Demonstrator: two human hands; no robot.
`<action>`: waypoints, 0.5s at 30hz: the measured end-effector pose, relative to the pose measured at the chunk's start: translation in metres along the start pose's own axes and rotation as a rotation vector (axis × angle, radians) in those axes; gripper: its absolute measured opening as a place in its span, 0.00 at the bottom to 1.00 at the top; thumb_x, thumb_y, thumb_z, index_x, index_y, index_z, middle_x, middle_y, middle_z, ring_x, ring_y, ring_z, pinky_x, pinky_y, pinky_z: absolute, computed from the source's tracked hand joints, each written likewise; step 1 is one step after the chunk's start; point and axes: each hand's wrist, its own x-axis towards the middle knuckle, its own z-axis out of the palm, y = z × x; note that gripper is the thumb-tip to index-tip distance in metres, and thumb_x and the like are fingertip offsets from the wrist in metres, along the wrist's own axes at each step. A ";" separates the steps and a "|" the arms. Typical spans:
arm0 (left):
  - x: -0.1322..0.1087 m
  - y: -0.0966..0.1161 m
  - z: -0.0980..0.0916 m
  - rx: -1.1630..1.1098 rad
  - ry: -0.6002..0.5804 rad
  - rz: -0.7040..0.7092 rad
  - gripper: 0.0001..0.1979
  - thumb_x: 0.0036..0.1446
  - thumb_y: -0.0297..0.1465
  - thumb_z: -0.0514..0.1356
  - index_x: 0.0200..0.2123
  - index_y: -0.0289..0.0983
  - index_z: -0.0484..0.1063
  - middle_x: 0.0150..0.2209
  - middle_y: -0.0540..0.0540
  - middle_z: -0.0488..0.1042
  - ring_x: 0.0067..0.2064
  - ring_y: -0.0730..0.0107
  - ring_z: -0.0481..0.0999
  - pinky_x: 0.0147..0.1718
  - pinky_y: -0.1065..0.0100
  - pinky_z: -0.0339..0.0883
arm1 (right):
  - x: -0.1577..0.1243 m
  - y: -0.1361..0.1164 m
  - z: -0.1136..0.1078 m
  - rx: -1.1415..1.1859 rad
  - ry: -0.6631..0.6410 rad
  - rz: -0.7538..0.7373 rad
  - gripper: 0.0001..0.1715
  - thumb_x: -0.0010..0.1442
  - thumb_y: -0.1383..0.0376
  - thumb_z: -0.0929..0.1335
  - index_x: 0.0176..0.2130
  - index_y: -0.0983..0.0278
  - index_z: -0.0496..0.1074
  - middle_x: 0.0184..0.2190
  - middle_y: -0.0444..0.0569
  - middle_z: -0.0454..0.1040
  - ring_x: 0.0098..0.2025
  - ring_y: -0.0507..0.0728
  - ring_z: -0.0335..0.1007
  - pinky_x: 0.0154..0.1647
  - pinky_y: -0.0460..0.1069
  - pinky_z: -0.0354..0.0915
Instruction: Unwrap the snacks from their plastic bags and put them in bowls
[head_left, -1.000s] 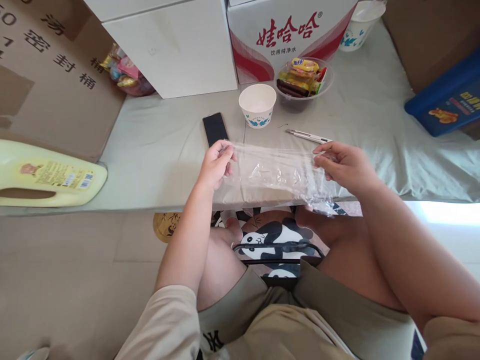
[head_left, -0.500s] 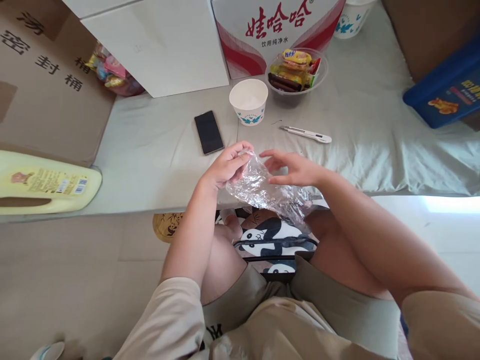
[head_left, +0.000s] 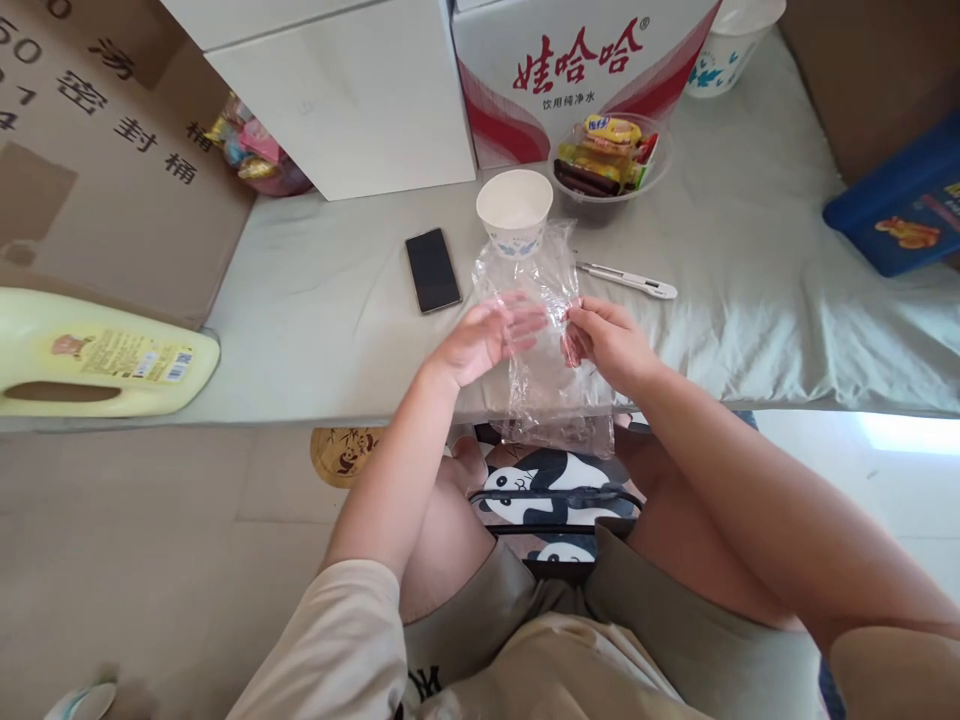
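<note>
The grey-clothed table (head_left: 750, 260) fills the middle of the frame, with a red-and-white water carton (head_left: 577, 70) at top centre. At the centre I hold a clear plastic bag (head_left: 551, 400) upright over the table's near edge. My left hand (head_left: 480, 345) lies open and flat, its fingers showing through the film. My right hand (head_left: 611, 345) pinches the bag's right edge. Just above are a paper cup (head_left: 514, 205), a dark phone (head_left: 433, 270) and a white utility knife (head_left: 626, 280).

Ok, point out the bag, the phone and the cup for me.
bag (head_left: 555, 400), head view, on its crinkled lower part.
phone (head_left: 433, 270), head view, middle of its dark screen.
cup (head_left: 514, 200), head view, on its white inside wall.
</note>
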 end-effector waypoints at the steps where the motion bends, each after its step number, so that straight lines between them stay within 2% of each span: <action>1: 0.002 -0.004 0.005 0.026 -0.013 -0.042 0.19 0.52 0.41 0.71 0.42 0.36 0.74 0.40 0.41 0.82 0.39 0.64 0.83 0.36 0.67 0.74 | 0.002 0.002 0.000 0.027 0.017 0.038 0.22 0.57 0.45 0.71 0.31 0.59 0.66 0.17 0.41 0.69 0.18 0.52 0.66 0.20 0.48 0.61; 3: 0.005 -0.009 0.012 0.099 0.038 -0.074 0.15 0.52 0.36 0.71 0.38 0.36 0.71 0.32 0.46 0.80 0.29 0.71 0.80 0.29 0.71 0.69 | 0.005 0.004 -0.001 0.017 0.000 0.107 0.24 0.56 0.43 0.71 0.35 0.59 0.68 0.20 0.43 0.74 0.20 0.53 0.69 0.20 0.48 0.62; 5: 0.008 -0.010 0.014 0.168 0.108 -0.051 0.12 0.56 0.34 0.68 0.38 0.37 0.70 0.26 0.50 0.77 0.24 0.75 0.76 0.24 0.73 0.64 | 0.006 0.007 -0.003 -0.052 -0.029 0.115 0.24 0.52 0.45 0.75 0.35 0.59 0.69 0.20 0.43 0.73 0.19 0.53 0.68 0.20 0.48 0.62; 7: 0.008 -0.008 0.014 0.222 0.094 -0.036 0.12 0.57 0.34 0.67 0.42 0.39 0.70 0.23 0.53 0.75 0.21 0.75 0.74 0.21 0.73 0.62 | 0.007 0.009 -0.004 -0.099 -0.019 0.079 0.24 0.50 0.47 0.77 0.36 0.60 0.70 0.19 0.41 0.72 0.18 0.51 0.66 0.19 0.47 0.61; 10: 0.004 -0.004 0.010 0.232 0.026 -0.015 0.15 0.55 0.35 0.67 0.45 0.39 0.71 0.19 0.55 0.72 0.17 0.75 0.69 0.18 0.73 0.58 | 0.005 0.010 -0.005 -0.045 0.021 0.046 0.24 0.55 0.47 0.74 0.42 0.59 0.69 0.18 0.39 0.71 0.17 0.51 0.65 0.18 0.47 0.60; 13: -0.002 0.000 0.007 0.145 0.063 0.079 0.13 0.53 0.36 0.67 0.41 0.40 0.71 0.16 0.58 0.67 0.15 0.78 0.64 0.17 0.73 0.55 | 0.001 0.006 -0.005 0.068 0.005 0.002 0.25 0.57 0.50 0.72 0.49 0.57 0.67 0.18 0.36 0.70 0.17 0.51 0.65 0.19 0.46 0.61; 15: -0.005 0.002 0.006 0.064 0.093 0.134 0.11 0.51 0.36 0.66 0.37 0.40 0.71 0.18 0.57 0.67 0.16 0.78 0.64 0.18 0.73 0.57 | -0.001 0.003 -0.004 0.138 -0.013 -0.022 0.20 0.56 0.54 0.71 0.46 0.56 0.68 0.20 0.37 0.72 0.18 0.51 0.65 0.20 0.47 0.62</action>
